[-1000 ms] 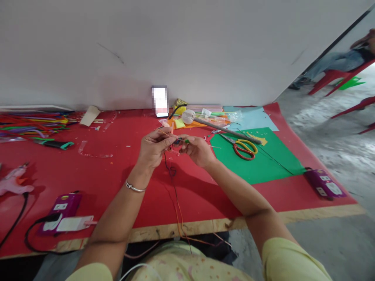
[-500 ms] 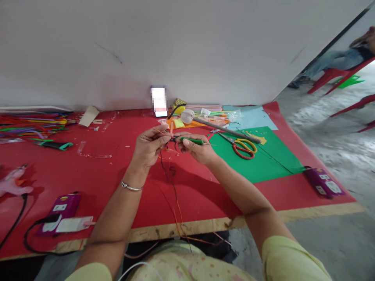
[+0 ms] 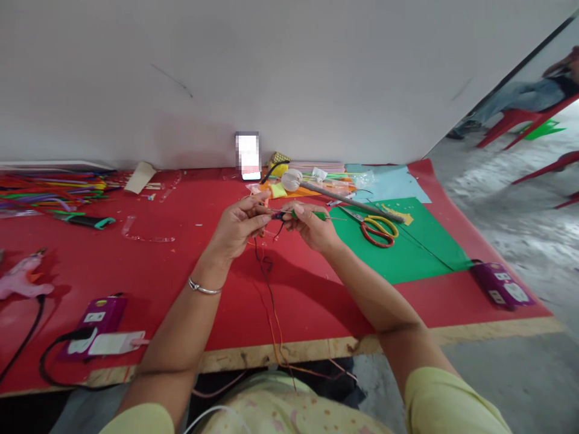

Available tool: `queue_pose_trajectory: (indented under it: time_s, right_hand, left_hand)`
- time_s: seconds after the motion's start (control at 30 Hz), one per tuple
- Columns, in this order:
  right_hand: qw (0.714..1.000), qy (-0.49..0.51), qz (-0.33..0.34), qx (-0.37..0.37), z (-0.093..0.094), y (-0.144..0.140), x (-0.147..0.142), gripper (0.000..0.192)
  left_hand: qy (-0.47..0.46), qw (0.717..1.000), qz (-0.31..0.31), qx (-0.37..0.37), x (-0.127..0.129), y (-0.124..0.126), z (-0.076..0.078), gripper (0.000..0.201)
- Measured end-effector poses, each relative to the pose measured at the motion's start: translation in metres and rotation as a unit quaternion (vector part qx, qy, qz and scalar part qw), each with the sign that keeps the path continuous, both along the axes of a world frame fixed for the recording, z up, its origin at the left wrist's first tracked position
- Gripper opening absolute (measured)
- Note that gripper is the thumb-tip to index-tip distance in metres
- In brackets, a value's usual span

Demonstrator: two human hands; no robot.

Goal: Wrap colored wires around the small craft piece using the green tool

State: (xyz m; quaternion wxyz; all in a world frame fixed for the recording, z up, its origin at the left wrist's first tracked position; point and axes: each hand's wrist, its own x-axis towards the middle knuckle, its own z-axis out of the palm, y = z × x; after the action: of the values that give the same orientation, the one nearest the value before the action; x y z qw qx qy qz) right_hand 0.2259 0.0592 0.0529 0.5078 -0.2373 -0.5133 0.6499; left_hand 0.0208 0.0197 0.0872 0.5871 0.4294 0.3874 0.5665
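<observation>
Hands joining thin wires to a green stem above the red table

At 9 o'clock of the hands lie a pink glue gun [image 3: 20, 280] and a purple power strip [image 3: 97, 319] on the red table [image 3: 181, 271]. The left hand [image 3: 237, 229] pinches closed on thin wires [image 3: 266, 265], which hang toward 6 o'clock. The right hand [image 3: 312, 226] grips a green stem [image 3: 310, 214], the tips meeting at the centre. The step seems to be binding; the next move calls for fine, steady fingers. At 3 o'clock rest scissors [image 3: 377, 229] on green paper [image 3: 407, 253]; nothing blocks the hands.
</observation>
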Motion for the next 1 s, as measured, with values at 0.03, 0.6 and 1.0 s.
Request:
queue_pose_trajectory:
  time_s: [0.03, 0.6, 1.0]
  right_hand:
    - [1.000, 0.000, 0.006, 0.001, 0.001, 0.001, 0.001, 0.048]
    - [0.986, -0.021, -0.117, 0.117, -0.003, -0.013, -0.011, 0.045]
    - [0.991, -0.011, 0.122, 0.060, 0.000, 0.017, 0.020, 0.037]
  left_hand:
    - [0.008, 1.000, -0.006, 0.000, -0.001, 0.000, 0.001, 0.055]
    - [-0.110, 0.991, -0.016, -0.076, 0.009, 0.002, -0.007, 0.045]
    - [0.021, 0.995, -0.080, -0.055, -0.008, -0.001, 0.006, 0.035]
